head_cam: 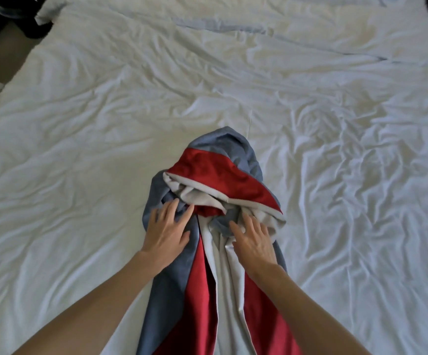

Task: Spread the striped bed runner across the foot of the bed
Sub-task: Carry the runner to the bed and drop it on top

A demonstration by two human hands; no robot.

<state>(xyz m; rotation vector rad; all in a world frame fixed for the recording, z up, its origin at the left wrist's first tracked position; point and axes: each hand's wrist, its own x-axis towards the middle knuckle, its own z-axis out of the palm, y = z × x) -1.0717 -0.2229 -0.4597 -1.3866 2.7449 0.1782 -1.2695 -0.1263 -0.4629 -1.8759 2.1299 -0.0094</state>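
Hands (pixel 166 231) (pixel 255 242), apparently flat, on runner (pixel 215 172)

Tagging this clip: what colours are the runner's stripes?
Red, blue-grey and pale grey bands on the runner, seen in the head view.

Matt blue, satiny red and pale grey cloth runner (pixel 215 172) on wrinkled white cotton-like sheet (pixel 79 149).

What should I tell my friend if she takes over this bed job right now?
Left hand: open, fingers spread, resting on the bunched blue, red and grey striped fabric runner.
Right hand: open, also resting on it.
Runner: crumpled in a heap on the wrinkled white bed cover, trailing toward the person.
Done: runner is on the bed.
To do: pull it flat across the bed.
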